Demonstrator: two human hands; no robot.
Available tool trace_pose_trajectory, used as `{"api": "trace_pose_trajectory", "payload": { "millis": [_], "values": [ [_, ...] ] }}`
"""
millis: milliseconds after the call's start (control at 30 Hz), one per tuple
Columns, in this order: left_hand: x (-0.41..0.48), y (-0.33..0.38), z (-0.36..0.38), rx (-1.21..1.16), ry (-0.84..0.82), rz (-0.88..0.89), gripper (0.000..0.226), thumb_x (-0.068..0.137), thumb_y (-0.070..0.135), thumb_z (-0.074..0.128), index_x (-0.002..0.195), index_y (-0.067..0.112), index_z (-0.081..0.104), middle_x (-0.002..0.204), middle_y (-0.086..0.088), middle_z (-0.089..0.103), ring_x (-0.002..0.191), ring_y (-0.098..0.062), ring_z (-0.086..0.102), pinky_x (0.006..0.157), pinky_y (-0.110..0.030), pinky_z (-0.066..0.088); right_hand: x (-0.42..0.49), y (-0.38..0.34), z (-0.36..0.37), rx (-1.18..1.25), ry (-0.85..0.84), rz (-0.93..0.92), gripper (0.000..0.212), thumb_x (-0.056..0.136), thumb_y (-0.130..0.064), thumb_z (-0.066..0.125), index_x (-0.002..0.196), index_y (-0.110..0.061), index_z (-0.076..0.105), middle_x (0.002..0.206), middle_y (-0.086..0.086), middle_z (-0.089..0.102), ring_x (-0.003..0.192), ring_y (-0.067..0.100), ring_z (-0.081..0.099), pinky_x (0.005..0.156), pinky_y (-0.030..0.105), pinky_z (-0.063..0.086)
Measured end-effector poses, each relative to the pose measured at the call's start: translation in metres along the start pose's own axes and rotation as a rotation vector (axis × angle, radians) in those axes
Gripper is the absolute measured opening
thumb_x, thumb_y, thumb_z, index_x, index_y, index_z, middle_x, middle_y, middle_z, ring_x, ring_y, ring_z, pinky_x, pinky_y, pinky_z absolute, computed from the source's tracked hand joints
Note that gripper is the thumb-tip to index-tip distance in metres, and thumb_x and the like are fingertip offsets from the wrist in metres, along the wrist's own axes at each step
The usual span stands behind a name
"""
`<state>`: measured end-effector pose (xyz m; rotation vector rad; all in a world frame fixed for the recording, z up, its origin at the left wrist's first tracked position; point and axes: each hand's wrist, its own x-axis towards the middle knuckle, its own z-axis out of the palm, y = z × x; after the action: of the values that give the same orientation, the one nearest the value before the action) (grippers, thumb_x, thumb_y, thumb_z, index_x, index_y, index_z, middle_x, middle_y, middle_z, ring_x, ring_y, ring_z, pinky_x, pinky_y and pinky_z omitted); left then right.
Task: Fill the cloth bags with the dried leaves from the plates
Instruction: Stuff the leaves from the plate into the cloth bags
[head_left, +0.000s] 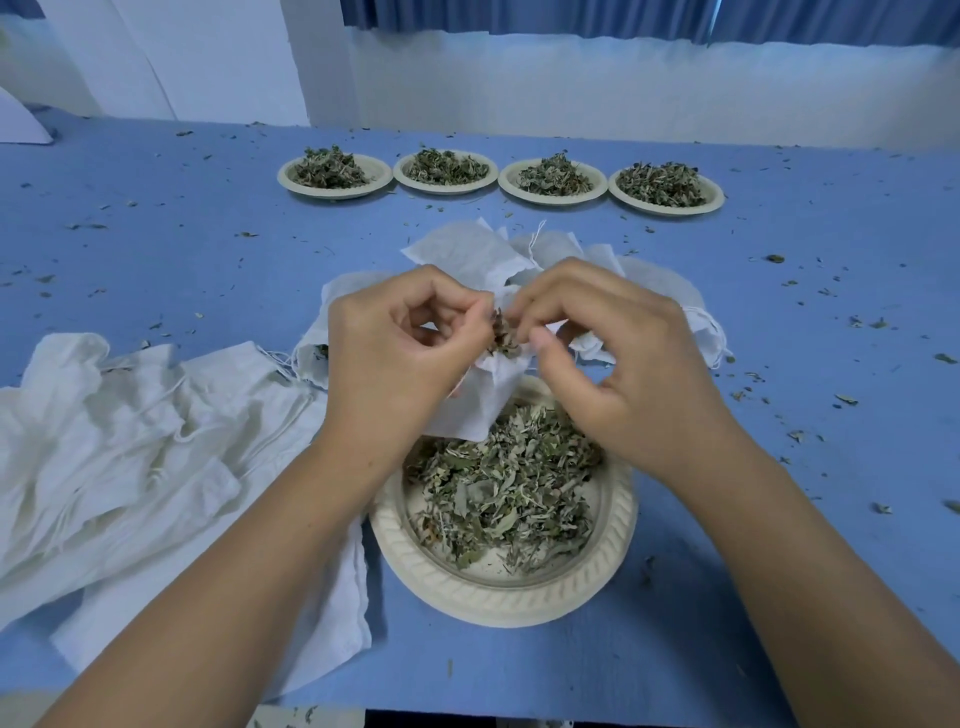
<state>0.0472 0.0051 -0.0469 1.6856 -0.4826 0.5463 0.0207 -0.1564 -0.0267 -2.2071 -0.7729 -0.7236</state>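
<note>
A small white cloth bag (475, 402) hangs over the near cream plate (498, 597), which holds a heap of dried green leaves (498, 493). My left hand (400, 353) pinches the bag's mouth on the left. My right hand (618, 358) pinches a clump of dried leaves (501, 335) at the bag's opening. Both hands sit above the far rim of the plate.
Several cream plates of dried leaves stand in a row at the back (335, 175) (666, 189). A pile of white cloth bags (119, 447) lies at the left, more bags (483, 254) lie behind my hands. Leaf crumbs litter the blue table (831, 312).
</note>
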Motion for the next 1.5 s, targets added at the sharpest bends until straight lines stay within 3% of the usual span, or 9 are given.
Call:
{"api": "trace_pose_trajectory", "payload": {
  "millis": [267,433,633,867,1000,1100,1233,1367,1500],
  "values": [
    [0.000,0.002,0.000,-0.040,-0.011,-0.008,0.014,0.084,0.009,0.071,0.074,0.019,0.070,0.061,0.009,0.066,0.048,-0.002,0.055,0.048,-0.016,0.043,-0.003,-0.011,0.011,-0.185,-0.369,0.001,0.031,0.095,-0.041,0.030,0.078,-0.021,0.048,0.071,-0.017,0.045,0.069,0.007,0.045,0.101,0.033,0.025],
    [0.001,0.003,-0.002,-0.065,0.033,-0.024,0.016,0.086,0.008,0.071,0.074,0.018,0.069,0.058,0.000,0.065,0.037,-0.007,0.052,0.041,-0.016,0.041,0.001,-0.004,-0.005,-0.116,-0.032,-0.047,0.030,0.092,-0.026,0.045,0.090,-0.009,0.069,0.092,-0.002,0.067,0.084,0.015,0.060,0.090,0.030,0.028],
    [-0.001,0.005,-0.001,-0.068,-0.029,-0.030,0.016,0.087,0.008,0.070,0.074,0.017,0.068,0.058,0.007,0.065,0.035,-0.007,0.053,0.038,-0.018,0.042,-0.004,-0.008,0.012,-0.223,-0.303,-0.068,0.021,0.089,-0.032,0.054,0.073,-0.026,0.042,0.075,-0.016,0.043,0.092,0.015,0.047,0.082,0.033,0.025],
    [0.002,0.002,-0.002,-0.008,0.073,-0.031,0.018,0.087,0.007,0.069,0.072,0.016,0.068,0.055,-0.001,0.061,0.035,-0.008,0.051,0.043,-0.016,0.042,0.003,0.002,-0.016,0.082,0.037,0.191,0.024,0.088,-0.023,0.058,0.072,-0.007,0.066,0.078,0.002,0.064,0.078,0.020,0.053,0.087,0.035,0.038],
    [0.014,0.004,-0.016,0.040,0.296,0.051,0.018,0.088,0.012,0.067,0.074,0.022,0.066,0.057,0.015,0.062,0.039,-0.006,0.055,0.043,-0.018,0.043,0.004,0.013,-0.028,0.111,-0.476,0.426,0.018,0.076,-0.041,0.073,0.076,-0.023,0.071,0.079,-0.011,0.063,0.081,0.001,0.057,0.074,0.011,0.041],
    [0.024,0.001,-0.031,0.228,0.441,0.289,0.014,0.088,0.009,0.065,0.075,0.014,0.066,0.061,0.010,0.059,0.047,-0.014,0.056,0.047,-0.025,0.046,-0.001,0.013,-0.019,0.074,-0.741,0.427,0.025,0.071,-0.040,0.079,0.095,-0.037,0.070,0.087,-0.017,0.062,0.088,-0.001,0.056,0.082,0.017,0.043],
    [0.019,-0.009,-0.025,0.519,0.066,0.492,0.014,0.087,0.001,0.065,0.073,0.000,0.068,0.063,-0.003,0.060,0.056,-0.012,0.049,0.054,-0.029,0.047,0.000,0.010,-0.023,0.211,-0.730,0.393,0.034,0.072,-0.028,0.081,0.102,-0.038,0.068,0.103,-0.011,0.062,0.097,0.010,0.056,0.089,0.038,0.045],
    [0.017,-0.011,-0.014,0.472,-0.236,0.258,0.013,0.081,-0.004,0.070,0.070,0.004,0.068,0.059,0.008,0.052,0.054,-0.005,0.047,0.055,-0.009,0.039,-0.001,0.011,-0.018,0.123,-0.799,0.376,0.039,0.076,-0.018,0.079,0.109,-0.036,0.067,0.103,-0.007,0.060,0.095,0.017,0.055,0.090,0.038,0.044],
    [0.014,-0.009,-0.012,0.340,-0.268,0.084,0.012,0.082,-0.001,0.071,0.072,0.006,0.070,0.057,0.006,0.058,0.050,0.000,0.051,0.054,-0.007,0.039,0.001,0.009,-0.007,0.054,-0.713,0.329,0.027,0.077,-0.016,0.078,0.101,-0.028,0.072,0.095,-0.024,0.062,0.096,-0.003,0.056,0.095,0.027,0.042]
  ]
}}
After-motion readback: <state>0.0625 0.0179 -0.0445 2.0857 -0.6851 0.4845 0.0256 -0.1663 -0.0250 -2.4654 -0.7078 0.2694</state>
